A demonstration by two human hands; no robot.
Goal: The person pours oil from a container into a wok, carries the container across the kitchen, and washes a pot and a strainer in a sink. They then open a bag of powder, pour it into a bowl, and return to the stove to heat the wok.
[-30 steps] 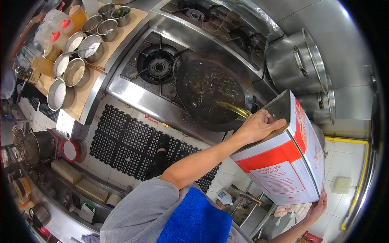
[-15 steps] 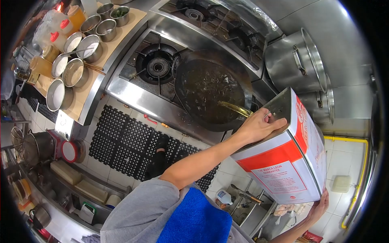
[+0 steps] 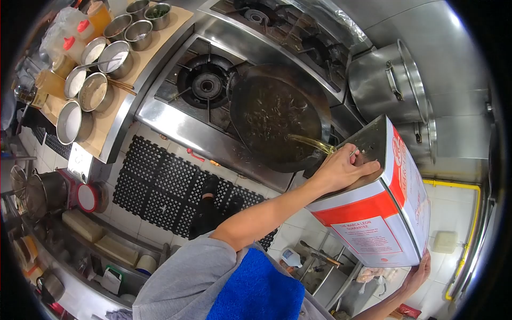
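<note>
My left hand [image 3: 346, 166] is closed at the top of a large square oil tin [image 3: 368, 234], its fingers curled near the spout. My right hand [image 3: 418, 271] holds the tin's lower end, its fingers partly hidden behind it. White and red with printed lettering, the tin is tipped toward a big dark wok [image 3: 248, 125] on the stove. From its top a thin stream of yellow oil [image 3: 312, 143] runs into the wok. Bubbly, dark oil [image 3: 277, 114] lies in the bottom of the wok.
Left of the wok is a bare burner [image 3: 207, 85]. Large steel pots [image 3: 373, 80] stand at the right. Steel bowls [image 3: 74, 122] and squeeze bottles [image 3: 74, 47] crowd the left counter. A black rubber mat [image 3: 154, 181] covers part of the floor.
Oil keeps flowing into the wok, and both hands stay on the tin. The view has shifted slightly; the tin's tilt looks nearly the same.
</note>
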